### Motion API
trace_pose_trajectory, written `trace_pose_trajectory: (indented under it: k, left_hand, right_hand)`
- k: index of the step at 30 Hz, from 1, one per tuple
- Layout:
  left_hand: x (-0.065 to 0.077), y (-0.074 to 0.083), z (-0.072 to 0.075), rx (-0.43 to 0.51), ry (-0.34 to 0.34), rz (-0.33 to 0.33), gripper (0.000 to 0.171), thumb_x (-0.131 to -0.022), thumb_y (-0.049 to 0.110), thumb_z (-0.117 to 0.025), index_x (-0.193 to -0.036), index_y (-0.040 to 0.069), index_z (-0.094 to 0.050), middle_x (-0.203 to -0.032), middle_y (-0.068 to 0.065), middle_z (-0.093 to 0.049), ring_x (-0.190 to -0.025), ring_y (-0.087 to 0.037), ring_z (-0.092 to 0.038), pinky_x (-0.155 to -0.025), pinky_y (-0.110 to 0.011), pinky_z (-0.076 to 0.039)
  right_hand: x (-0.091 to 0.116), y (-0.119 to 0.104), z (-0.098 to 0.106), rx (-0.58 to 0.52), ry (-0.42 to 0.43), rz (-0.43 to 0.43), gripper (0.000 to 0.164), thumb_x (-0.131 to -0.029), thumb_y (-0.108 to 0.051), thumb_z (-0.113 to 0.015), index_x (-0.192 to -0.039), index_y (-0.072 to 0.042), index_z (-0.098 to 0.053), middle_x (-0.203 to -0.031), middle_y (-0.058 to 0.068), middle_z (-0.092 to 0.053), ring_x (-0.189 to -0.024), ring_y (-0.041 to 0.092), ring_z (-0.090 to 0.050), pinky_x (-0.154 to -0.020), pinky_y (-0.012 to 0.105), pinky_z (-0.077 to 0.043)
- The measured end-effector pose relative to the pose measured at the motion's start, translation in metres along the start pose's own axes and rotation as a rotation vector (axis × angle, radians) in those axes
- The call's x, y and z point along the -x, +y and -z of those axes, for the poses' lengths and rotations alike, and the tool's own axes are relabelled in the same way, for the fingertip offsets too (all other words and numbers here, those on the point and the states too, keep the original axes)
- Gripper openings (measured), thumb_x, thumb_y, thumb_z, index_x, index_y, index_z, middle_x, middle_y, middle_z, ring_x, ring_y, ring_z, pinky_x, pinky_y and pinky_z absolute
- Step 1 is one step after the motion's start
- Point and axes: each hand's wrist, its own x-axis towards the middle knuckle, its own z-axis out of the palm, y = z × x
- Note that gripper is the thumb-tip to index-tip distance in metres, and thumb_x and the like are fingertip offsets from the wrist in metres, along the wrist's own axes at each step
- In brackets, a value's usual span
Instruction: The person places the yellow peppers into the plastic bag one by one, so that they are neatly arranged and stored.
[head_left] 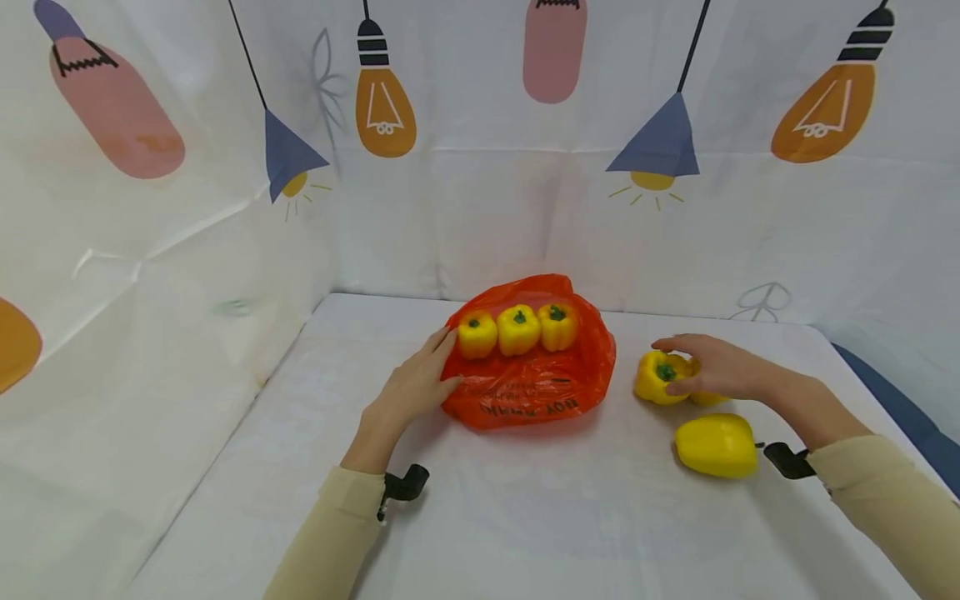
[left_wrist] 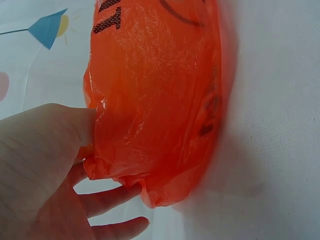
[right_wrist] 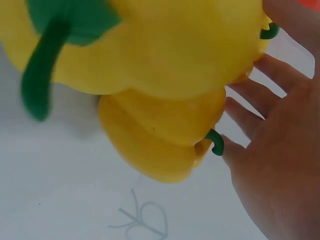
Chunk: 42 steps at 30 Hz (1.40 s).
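A red plastic bag with dark print lies with its mouth spread and three yellow bell peppers in a row in it. At its left side, my left hand grips the rim. In the left wrist view the thumb presses the outside of the bag, other fingers behind the film. On the right, my right hand reaches over a yellow bell pepper, fingers spread around it. Another pepper is partly hidden under this hand. Nearer lies a pepper on its side, stem toward the right wrist.
The white-covered table meets a printed cloth backdrop at the back and left. A dark blue thing shows past the table's right edge. Black wrist mounts sit on both forearms.
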Motion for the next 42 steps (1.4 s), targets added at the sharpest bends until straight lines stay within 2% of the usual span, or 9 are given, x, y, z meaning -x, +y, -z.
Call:
trace_pose_trajectory:
  k: [4,8,12,19,27,42]
  left_hand:
    - [0.000,0.000,0.001,0.000,0.004,0.002,0.079,-0.096,0.036,-0.063,-0.160,0.020,-0.019,-0.167,-0.002,-0.018,-0.147,-0.032,-0.037,-0.113,-0.060,-0.038]
    - [-0.002,0.001,0.001,-0.003,0.007,-0.002,0.079,-0.096,0.036,-0.063,-0.160,0.020,-0.019,-0.167,-0.002,-0.018,-0.147,-0.031,-0.036,-0.113,-0.060,-0.039]
    - [-0.004,0.001,0.001,-0.008,0.002,-0.004,0.079,-0.096,0.038,-0.062,-0.160,0.021,-0.019,-0.167,-0.001,-0.018,-0.148,-0.030,-0.036,-0.113,-0.058,-0.039]
    - [-0.004,0.000,0.001,-0.012,0.007,-0.007,0.079,-0.097,0.038,-0.062,-0.160,0.021,-0.019,-0.167,-0.002,-0.018,-0.148,-0.031,-0.036,-0.113,-0.059,-0.039]
    - [-0.003,-0.002,0.002,-0.004,0.001,-0.007,0.079,-0.097,0.038,-0.061,-0.160,0.020,-0.019,-0.168,-0.002,-0.018,-0.148,-0.031,-0.036,-0.113,-0.060,-0.038]
    - [-0.002,-0.003,0.000,0.003,-0.005,0.000,0.079,-0.097,0.037,-0.062,-0.160,0.019,-0.019,-0.167,-0.002,-0.018,-0.146,-0.032,-0.038,-0.112,-0.061,-0.039]
  right_hand:
    - [0.002,-0.002,-0.002,0.015,-0.003,0.038,0.082,-0.080,-0.046,-0.077,-0.146,-0.009,-0.047,-0.147,0.022,-0.049,-0.133,0.046,-0.043,-0.106,0.074,-0.034]
    - [0.002,-0.001,-0.003,0.026,0.008,0.062,0.081,-0.079,-0.041,-0.080,-0.145,-0.007,-0.047,-0.144,0.020,-0.053,-0.127,0.042,-0.048,-0.105,0.071,-0.038]
    - [0.000,0.001,-0.004,0.024,0.005,0.056,0.082,-0.079,-0.039,-0.080,-0.146,-0.007,-0.046,-0.142,0.018,-0.054,-0.123,0.037,-0.051,-0.105,0.069,-0.039]
    - [-0.004,-0.001,-0.006,0.046,-0.003,0.033,0.081,-0.080,-0.039,-0.079,-0.148,-0.010,-0.045,-0.142,0.019,-0.053,-0.124,0.039,-0.050,-0.105,0.070,-0.039]
    - [-0.005,-0.004,-0.008,0.043,0.019,0.017,0.078,-0.081,-0.038,-0.078,-0.147,-0.009,-0.045,-0.140,0.016,-0.056,-0.119,0.035,-0.053,-0.103,0.069,-0.041]
    - [-0.005,-0.008,-0.011,0.050,0.050,0.058,0.073,-0.081,-0.030,-0.078,-0.144,-0.009,-0.049,-0.139,0.016,-0.057,-0.119,0.035,-0.054,-0.103,0.066,-0.043]
